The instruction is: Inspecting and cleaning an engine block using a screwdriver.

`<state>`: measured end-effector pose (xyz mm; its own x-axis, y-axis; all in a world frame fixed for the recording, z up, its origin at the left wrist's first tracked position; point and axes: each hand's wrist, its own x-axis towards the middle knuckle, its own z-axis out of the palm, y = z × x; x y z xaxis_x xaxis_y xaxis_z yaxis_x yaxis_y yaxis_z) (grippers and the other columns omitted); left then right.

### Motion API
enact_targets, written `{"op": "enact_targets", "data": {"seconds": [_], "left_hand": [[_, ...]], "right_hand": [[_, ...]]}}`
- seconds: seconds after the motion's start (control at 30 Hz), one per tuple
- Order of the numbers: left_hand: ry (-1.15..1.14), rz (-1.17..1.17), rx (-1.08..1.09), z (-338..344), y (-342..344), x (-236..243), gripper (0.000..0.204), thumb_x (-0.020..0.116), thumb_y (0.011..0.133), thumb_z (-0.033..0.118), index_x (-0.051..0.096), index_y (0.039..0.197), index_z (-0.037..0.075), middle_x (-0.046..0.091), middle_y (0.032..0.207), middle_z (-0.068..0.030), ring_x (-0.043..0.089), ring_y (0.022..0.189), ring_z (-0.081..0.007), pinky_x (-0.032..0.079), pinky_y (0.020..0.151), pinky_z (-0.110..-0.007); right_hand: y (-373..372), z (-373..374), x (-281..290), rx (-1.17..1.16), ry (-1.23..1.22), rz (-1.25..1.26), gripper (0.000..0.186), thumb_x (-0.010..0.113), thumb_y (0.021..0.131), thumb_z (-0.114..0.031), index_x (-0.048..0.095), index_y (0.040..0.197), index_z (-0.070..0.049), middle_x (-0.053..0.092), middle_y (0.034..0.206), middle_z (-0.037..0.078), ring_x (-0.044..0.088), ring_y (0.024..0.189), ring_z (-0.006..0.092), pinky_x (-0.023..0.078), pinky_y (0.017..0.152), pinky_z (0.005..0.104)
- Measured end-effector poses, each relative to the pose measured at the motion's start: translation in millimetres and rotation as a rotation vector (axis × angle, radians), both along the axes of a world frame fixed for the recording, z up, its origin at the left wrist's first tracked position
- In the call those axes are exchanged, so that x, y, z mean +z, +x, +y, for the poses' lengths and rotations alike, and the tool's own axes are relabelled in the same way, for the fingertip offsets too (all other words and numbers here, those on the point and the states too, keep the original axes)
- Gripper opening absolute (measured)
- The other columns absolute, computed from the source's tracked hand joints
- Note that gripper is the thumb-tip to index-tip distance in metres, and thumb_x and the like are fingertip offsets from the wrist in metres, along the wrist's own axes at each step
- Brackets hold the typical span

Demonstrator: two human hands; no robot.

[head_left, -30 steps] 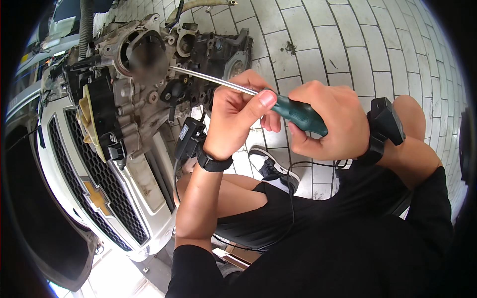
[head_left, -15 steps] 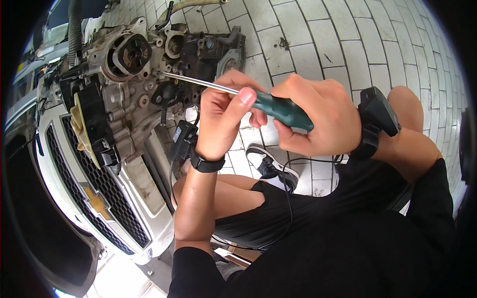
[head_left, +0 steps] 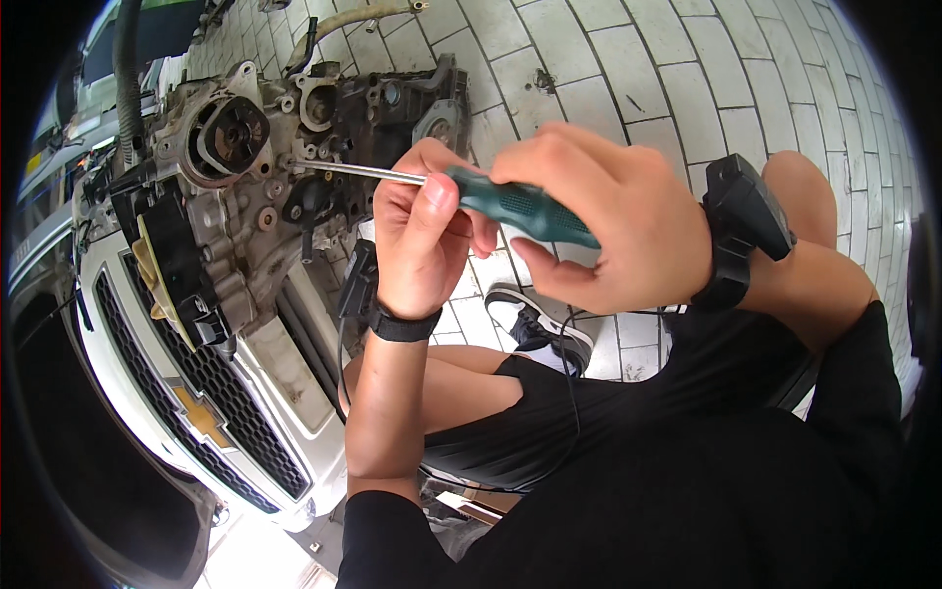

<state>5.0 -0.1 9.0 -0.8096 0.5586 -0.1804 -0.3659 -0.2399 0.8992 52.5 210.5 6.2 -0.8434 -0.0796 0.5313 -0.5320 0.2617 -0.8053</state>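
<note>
A screwdriver with a dark green handle (head_left: pixel 525 208) and a bright metal shaft points left at the engine (head_left: pixel 231 231). Its tip meets the metal face just right of the round opening (head_left: pixel 235 133); what exactly it touches is too small to tell. My left hand (head_left: pixel 417 231) pinches the screwdriver where shaft and handle join, thumb on top. Around the rear of the handle curls my right hand (head_left: pixel 633 221), with the thumb below and the forefinger above. The handle's end is hidden in that palm.
Below the engine, at the left, lies a white car front with a black mesh grille (head_left: pixel 231 393). A pale hose (head_left: pixel 363 17) runs behind the engine. White floor tiles (head_left: pixel 628 59) spread to the right. A thin black cable (head_left: pixel 577 393) hangs over my lap, near my shoe (head_left: pixel 535 324).
The engine sits slightly further left and lower in view. Both hands and the screwdriver have shifted left, and the shaft lies flatter. The right hand's fingers have moved around the handle.
</note>
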Motion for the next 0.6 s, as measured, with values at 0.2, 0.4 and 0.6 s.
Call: {"op": "enact_targets", "data": {"seconds": [0.2,0.4,0.6], "left_hand": [[-0.091,0.027,0.028,-2,-4,3,0.041,0.061,0.104,0.043,0.053,0.087,0.006,0.063,0.067,-0.0096,0.057,0.056,-0.0146,0.046,0.056,-0.025],[-0.209,-0.044,0.067,3,-3,8,0.041,0.066,0.101,0.036,0.057,0.119,0.000,0.062,0.075,-0.0044,0.057,0.064,-0.0125,0.047,0.060,-0.026],[-0.508,0.126,-0.706,18,11,13,0.041,0.087,0.082,0.026,0.058,0.106,0.009,0.058,0.077,-0.0001,0.059,0.066,-0.0143,0.048,0.061,-0.030]], "right_hand": [[5,10,-3,0.123,0.054,-0.154,0.026,0.074,0.086,-0.009,0.062,0.110,-0.008,0.065,0.076,0.005,0.063,0.060,0.0240,0.047,0.053,0.0314],[-4,10,-5,0.141,-0.128,-0.286,0.021,0.073,0.087,-0.017,0.056,0.094,-0.006,0.062,0.061,0.009,0.061,0.052,0.0269,0.043,0.050,0.0341],[-11,32,-1,0.442,-0.621,-0.646,0.029,0.068,0.091,-0.030,0.060,0.096,-0.003,0.058,0.073,0.002,0.047,0.053,0.0061,0.032,0.050,0.0232]]}}
